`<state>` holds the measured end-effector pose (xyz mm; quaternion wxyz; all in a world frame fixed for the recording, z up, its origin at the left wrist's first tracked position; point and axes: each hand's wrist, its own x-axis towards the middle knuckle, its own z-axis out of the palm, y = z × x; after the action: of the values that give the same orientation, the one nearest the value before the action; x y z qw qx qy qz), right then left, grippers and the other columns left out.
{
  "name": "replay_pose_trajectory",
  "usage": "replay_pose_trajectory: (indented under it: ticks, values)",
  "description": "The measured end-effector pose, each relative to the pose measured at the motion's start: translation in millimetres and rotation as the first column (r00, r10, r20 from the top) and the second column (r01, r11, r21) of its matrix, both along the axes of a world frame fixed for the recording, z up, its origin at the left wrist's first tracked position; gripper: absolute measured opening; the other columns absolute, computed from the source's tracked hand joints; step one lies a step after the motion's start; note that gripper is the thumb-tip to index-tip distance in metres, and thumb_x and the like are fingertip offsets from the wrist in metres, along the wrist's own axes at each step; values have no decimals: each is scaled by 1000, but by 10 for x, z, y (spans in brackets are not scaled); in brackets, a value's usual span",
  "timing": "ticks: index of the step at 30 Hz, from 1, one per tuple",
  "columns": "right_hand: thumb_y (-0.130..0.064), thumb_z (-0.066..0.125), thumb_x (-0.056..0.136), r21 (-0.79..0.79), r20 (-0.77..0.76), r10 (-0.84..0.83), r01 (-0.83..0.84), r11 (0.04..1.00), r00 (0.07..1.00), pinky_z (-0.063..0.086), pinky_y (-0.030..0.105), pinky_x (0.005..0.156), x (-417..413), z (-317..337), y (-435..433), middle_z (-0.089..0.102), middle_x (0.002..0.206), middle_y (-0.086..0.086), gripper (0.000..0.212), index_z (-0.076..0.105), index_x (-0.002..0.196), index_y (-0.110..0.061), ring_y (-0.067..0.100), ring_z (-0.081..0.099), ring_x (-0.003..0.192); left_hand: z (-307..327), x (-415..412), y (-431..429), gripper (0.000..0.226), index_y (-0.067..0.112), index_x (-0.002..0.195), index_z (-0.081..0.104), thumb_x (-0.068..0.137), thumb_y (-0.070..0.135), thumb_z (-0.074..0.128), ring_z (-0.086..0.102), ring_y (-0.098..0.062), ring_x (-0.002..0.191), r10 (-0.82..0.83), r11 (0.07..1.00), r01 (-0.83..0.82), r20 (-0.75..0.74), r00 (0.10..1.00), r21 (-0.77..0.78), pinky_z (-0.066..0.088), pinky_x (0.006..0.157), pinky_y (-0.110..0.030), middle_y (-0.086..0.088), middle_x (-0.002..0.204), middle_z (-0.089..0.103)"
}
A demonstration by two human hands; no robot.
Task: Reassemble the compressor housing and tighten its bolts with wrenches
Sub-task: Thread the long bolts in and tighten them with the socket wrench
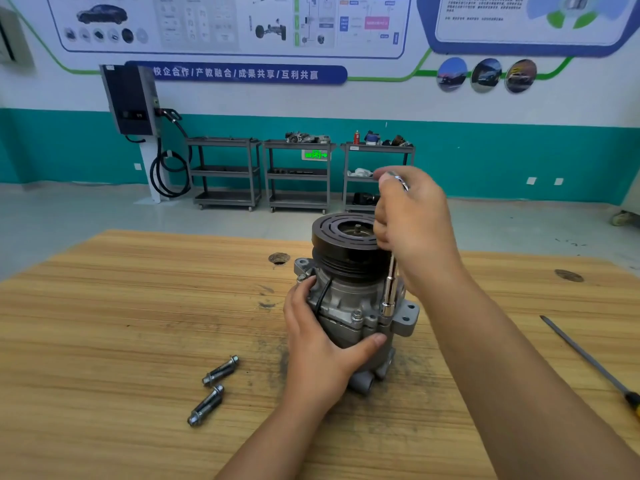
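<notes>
Two loose bolts (220, 370) w/ washers lie on the table (104, 323) to my left, well apart from the compressor (353, 303), nothing between them and it. A long screwdriver (588, 358) lies far right, near the table's right edge, clear of my forearm. Compressor stands upright abt mid-table, black grooved pulley (341, 237) on top, cast grey alu housing below w/ lugs and a hex bolt head (356, 315) facing me. My left hand (311, 337) is wrapped round the housing's near-left side, thumb across the front, fingers curled on the body. My right hand (412, 223) is closed tight round the top of a chrome socket wrench (389, 292), which runs down vertically just beside the pulley rim; its socket sits on a bolt at the right flange. Pulley crowds the shaft on the left; right side is open. Table is wood-grain laminate, scuffed dark round the base; far edge has free room. Grey carts (298, 174) stand at the back wall.
</notes>
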<state>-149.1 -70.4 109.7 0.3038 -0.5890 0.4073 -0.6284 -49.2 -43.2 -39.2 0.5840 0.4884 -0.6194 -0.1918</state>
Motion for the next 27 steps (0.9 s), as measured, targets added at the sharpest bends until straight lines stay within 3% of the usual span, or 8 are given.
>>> replay_pose_trajectory:
  ticks: [3, 7, 10, 13, 15, 18, 22, 27]
  values:
    - [-12, 33, 96, 124, 151, 453, -471, 873, 879, 26, 17, 36, -158, 78, -39, 34, 42, -8, 25, 58, 98, -10, 6, 29, 34, -10, 3, -20, 97, 61, 115, 14, 51, 44, 85, 26, 13, 114, 8, 1000, -8, -1, 1000, 4, 21, 95, -5, 20, 128, 24]
    - [-11, 33, 95, 185, 249, 638, -682, 707, 729, 28, 16, 35, -270, 181, -76, 36, 41, -7, 22, 54, 90, -11, 5, 32, 34, -20, 9, -34, 95, 60, 114, 15, 50, 47, 84, 16, 31, 111, 3, 1000, -3, 6, 1000, 18, 17, 85, 10, 21, 126, 23]
    - [-16, 33, 100, 165, 196, 515, -546, 821, 834, 20, 15, 34, -219, 181, -57, 28, 38, -11, 24, 41, 76, -16, 4, 21, 32, -24, 12, -39, 94, 61, 113, 14, 48, 52, 81, 24, 24, 110, 12, 999, -12, 1, 1000, 30, 17, 84, 10, 24, 125, 23]
    - [-20, 34, 101, 88, 33, 150, -153, 984, 988, 22, 20, 38, -45, 111, -12, 32, 40, -11, 30, 35, 70, -18, 6, 24, 35, -7, 4, -34, 93, 63, 111, 13, 46, 57, 79, 26, 20, 109, 19, 999, -19, -8, 1000, 49, 21, 83, 8, 24, 124, 23]
    - [-24, 36, 100, 26, 4, -112, 112, 993, 994, 28, 25, 45, 69, 81, 11, 42, 50, -7, 27, 43, 74, -17, 10, 34, 43, 7, 0, -20, 92, 63, 110, 14, 45, 56, 79, 29, 11, 110, 23, 998, -22, -22, 999, 59, 23, 83, 4, 20, 127, 25]
    - [-24, 38, 101, -37, 29, -374, 374, 926, 927, 33, 12, 43, 143, 72, 33, 50, 64, -2, 21, 48, 86, -13, 8, 43, 52, 21, -41, 14, 92, 62, 111, 15, 49, 49, 81, 29, 6, 114, 35, 999, -34, -34, 999, 33, 25, 91, -3, 15, 130, 26]
    - [-24, 39, 100, 13, 142, -243, 243, 970, 960, 32, 18, 45, 158, 50, 108, 44, 59, -3, 23, 45, 79, -16, 8, 37, 46, 56, -175, 78, 105, 50, 131, 12, 49, 59, 78, 25, -6, 129, 97, 994, -93, -69, 993, 62, 30, 106, -30, 10, 142, 18]
    - [-15, 39, 98, -162, 384, 180, -126, 979, 906, 20, 17, 35, -276, 416, 248, 31, 40, -9, 24, 46, 75, -16, 6, 21, 35, 99, -92, 52, 106, 61, 119, 12, 41, 54, 83, 28, 10, 112, 92, 994, -84, -115, 989, 76, 26, 90, -6, 20, 129, 27]
